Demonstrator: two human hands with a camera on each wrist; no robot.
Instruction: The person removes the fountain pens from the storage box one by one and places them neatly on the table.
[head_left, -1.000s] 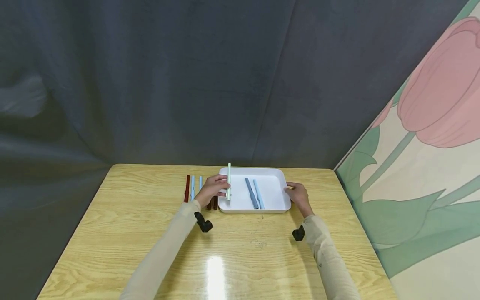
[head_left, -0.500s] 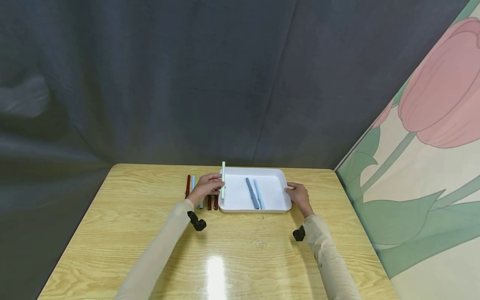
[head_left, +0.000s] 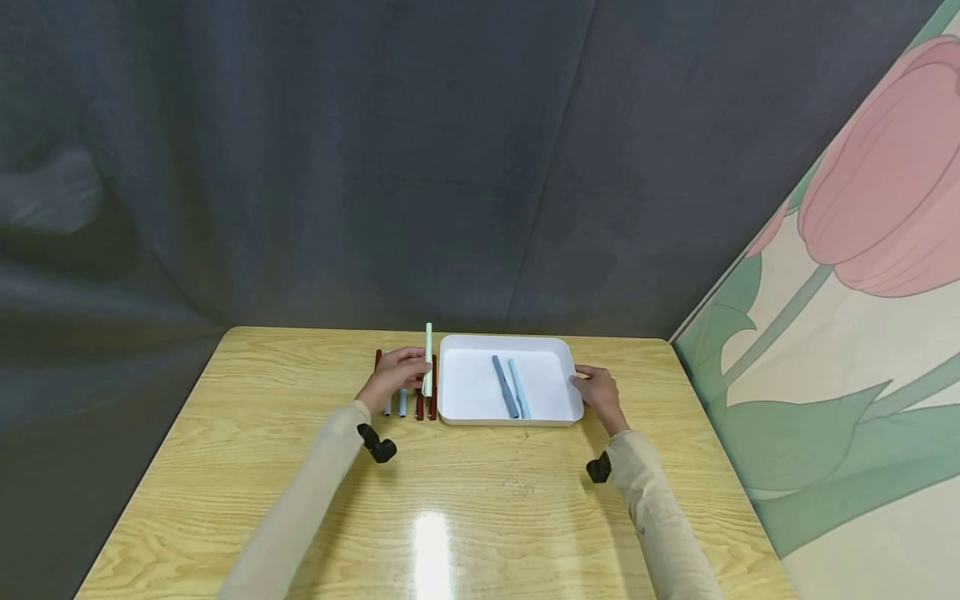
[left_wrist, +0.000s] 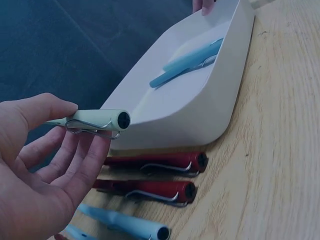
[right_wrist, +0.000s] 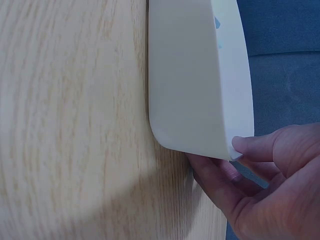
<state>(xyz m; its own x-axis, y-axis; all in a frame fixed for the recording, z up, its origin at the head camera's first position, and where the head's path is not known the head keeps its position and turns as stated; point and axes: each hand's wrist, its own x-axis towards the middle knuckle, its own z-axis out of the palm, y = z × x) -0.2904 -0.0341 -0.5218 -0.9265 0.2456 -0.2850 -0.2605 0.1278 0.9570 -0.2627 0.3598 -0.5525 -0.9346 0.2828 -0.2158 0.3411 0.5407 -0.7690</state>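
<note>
My left hand (head_left: 392,375) pinches a pale green pen (left_wrist: 97,120) with a wire clip between thumb and fingers. It hovers left of the white tray (left_wrist: 170,132), over a row of pens on the table. In the left wrist view two dark red pens (left_wrist: 172,162) lie beside the tray, and light blue pens (left_wrist: 127,223) lie farther from it. At the tray's right end my right hand (right_wrist: 270,175) grips the rim, thumb on top and fingers beneath. Inside the tray rest a grey-blue pen (head_left: 505,387) and a light blue pen (head_left: 519,389).
The wooden table (head_left: 495,508) reaches toward me in front of the tray. A dark curtain (head_left: 390,167) hangs behind its far edge. On the right stands a wall with a painted tulip (head_left: 877,175). Another dark red pen (head_left: 378,357) shows partly behind my left hand.
My left hand has moved left with the pale green pen, from over the tray's left edge to over the row of pens. The right hand and the tray stay put.
</note>
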